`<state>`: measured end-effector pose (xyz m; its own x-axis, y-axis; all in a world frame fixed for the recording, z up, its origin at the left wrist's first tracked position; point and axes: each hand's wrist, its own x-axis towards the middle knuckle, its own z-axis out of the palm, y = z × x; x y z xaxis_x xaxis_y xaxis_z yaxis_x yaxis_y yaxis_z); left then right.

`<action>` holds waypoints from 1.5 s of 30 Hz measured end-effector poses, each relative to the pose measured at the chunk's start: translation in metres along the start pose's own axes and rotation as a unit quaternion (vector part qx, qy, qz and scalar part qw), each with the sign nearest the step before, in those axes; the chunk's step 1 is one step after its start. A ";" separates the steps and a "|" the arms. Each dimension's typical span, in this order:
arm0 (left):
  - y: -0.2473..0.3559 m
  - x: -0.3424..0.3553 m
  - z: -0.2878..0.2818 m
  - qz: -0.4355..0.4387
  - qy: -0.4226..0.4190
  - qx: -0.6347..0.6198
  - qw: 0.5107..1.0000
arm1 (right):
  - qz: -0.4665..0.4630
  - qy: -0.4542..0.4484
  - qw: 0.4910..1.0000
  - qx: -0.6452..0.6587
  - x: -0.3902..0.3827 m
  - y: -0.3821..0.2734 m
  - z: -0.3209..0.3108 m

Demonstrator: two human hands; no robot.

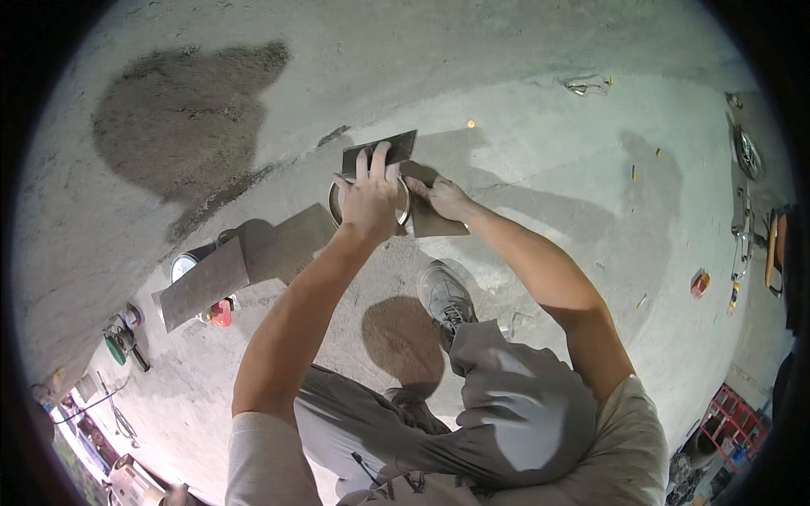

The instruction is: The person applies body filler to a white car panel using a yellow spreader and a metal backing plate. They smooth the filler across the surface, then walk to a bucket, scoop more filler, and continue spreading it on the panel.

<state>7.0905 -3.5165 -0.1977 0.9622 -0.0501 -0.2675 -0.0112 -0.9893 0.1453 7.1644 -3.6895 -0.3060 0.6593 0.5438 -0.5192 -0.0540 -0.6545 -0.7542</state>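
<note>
My left hand [369, 196] grips a flat dark metal blade [403, 144], a wide putty knife, held over a round metal tin [335, 205]. My right hand [445, 197] holds a second flat blade [434, 223] beside the tin, its edge against the first. Both hands meet in front of a grey plastered wall [354, 51]. A damp dark patch [177, 110] marks the wall to the upper left. What the tin contains is hidden by my left hand.
A grey flat board [202, 282] lies over a can [184, 265] and a red container [220, 313] on the concrete floor at left. My grey shoe [445, 295] stands below the hands. Tools lie along the right edge [747, 219]; a red rack [732, 422] is at lower right.
</note>
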 end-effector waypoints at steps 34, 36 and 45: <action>-0.079 -0.117 0.084 -0.237 0.218 -0.257 0.911 | -0.192 -0.144 0.842 -0.483 0.010 -0.129 0.045; -0.079 -0.117 0.084 -0.246 0.206 -0.263 0.910 | -0.162 -0.150 0.835 -0.505 0.015 -0.126 0.048; -0.076 -0.117 0.082 -0.254 0.187 -0.223 0.922 | -0.034 -0.093 0.934 -0.342 0.004 -0.150 0.015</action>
<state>6.9568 -3.4465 -0.2553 0.8397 0.5380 -0.0735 0.4999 -0.7131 0.4916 7.1635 -3.5813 -0.2010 0.4981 0.6362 -0.5893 0.5167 -0.7635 -0.3875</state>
